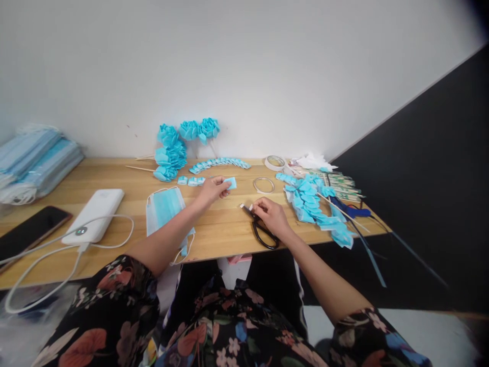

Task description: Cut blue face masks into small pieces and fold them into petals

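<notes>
Between the thumb and fingers of my left hand (216, 190) is a small blue square of mask fabric (231, 183), held just above the table. My right hand (269, 213) has its fingertips pinched together over black-handled scissors (267, 238). A tiny white bit shows at those fingertips, too small to name. The scissors appear to lie on the table, partly covered by this hand. Several folded blue pieces (219, 162) form a curved row beyond my left hand, with a few more (191, 181) nearer it. A blue face mask (165, 210) lies under my left forearm.
Blue fabric flowers on sticks (170, 153) rest against the wall. A tape roll (275, 163) and a thin ring (263, 185) lie ahead. Blue petals (307, 199) and a glue gun (353, 210) are right. Left are stacked masks (42, 158), a power bank (95, 214) and a phone (34, 229).
</notes>
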The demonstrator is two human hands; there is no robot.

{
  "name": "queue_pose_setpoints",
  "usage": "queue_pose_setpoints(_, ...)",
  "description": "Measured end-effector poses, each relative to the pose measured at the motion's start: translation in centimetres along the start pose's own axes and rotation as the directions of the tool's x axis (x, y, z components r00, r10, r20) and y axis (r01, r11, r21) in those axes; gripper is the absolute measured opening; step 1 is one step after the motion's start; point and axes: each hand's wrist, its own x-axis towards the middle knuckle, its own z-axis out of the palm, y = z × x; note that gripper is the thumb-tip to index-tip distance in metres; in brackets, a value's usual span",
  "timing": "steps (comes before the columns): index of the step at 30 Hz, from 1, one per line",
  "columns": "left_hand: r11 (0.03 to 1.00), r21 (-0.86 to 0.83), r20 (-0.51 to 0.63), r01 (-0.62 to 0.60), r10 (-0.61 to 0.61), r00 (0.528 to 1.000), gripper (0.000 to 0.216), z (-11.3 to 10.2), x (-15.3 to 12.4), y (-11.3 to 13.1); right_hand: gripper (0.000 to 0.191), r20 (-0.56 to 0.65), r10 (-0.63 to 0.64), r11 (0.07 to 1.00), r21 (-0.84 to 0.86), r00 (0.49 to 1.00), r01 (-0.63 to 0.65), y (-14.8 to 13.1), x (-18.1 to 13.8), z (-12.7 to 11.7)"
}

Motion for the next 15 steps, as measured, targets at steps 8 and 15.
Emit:
queue_pose_setpoints(8, 0.998, 0.009, 0.108, 0.062, -0.062, 0.992, 0.031, 0.3, -0.4, 0.8, 0.024, -0.021, 0.139, 0.929, 0.348, 0.990, -0.123, -0.3, 0.6, -0.7)
queue_pose_setpoints(15, 0.994, -0.029, 0.172, 0.106, -0.099, 0.980, 0.031, 0.4, -0.6, 1.3, 0.019, -0.173, -0.173, 0.977, 0.092, 0.970, 0.191, -2.7, 3.2, -1.5)
